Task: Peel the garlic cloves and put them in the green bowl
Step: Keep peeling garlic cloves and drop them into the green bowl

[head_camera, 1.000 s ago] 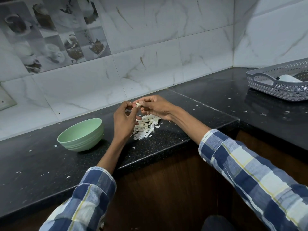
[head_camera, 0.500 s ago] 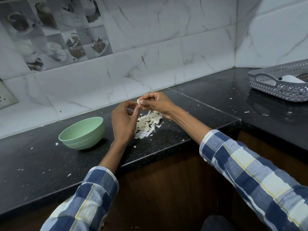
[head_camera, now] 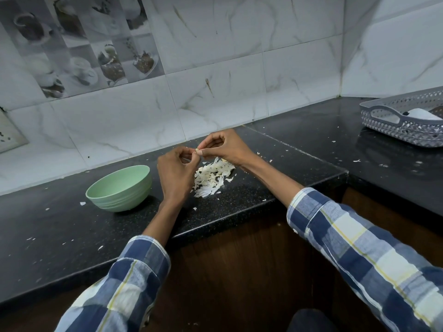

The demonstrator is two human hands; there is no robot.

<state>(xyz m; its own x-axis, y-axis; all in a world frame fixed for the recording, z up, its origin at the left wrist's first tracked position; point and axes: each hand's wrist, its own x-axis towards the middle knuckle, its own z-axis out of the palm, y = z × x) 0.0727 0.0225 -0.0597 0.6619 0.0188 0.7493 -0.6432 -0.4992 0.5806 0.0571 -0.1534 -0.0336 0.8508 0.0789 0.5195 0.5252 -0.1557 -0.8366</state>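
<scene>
I have the small pale garlic clove (head_camera: pixel 198 151) pinched between the fingertips of both hands, raised above the black speckled stone counter (head_camera: pixel 239 200) rather than resting on it. My right hand (head_camera: pixel 227 147) curls round the clove and steadies it; my left hand (head_camera: pixel 176 173) closes thumb and forefinger on its other end, where I judge the skin is to be picked away. So little of the clove shows between my fingers that I cannot tell how much skin is left on it.

I hold it right over the heap of white papery garlic skins (head_camera: pixel 212 178), which lies between my wrists toward the counter's front edge, so that whatever I strip falls onto the same pile instead of scattering. Loose flakes lie across the counter anyway.

The pale green round bowl (head_camera: pixel 119 188) stands just to the left of my left hand, near enough that a short reach should drop the clove in once it is clean. From this angle I cannot see inside it, so I cannot say how many cloves it holds.

Off at the counter's far right corner sits a grey perforated plastic basket (head_camera: pixel 405 125) with something white in it, well apart from my work.
</scene>
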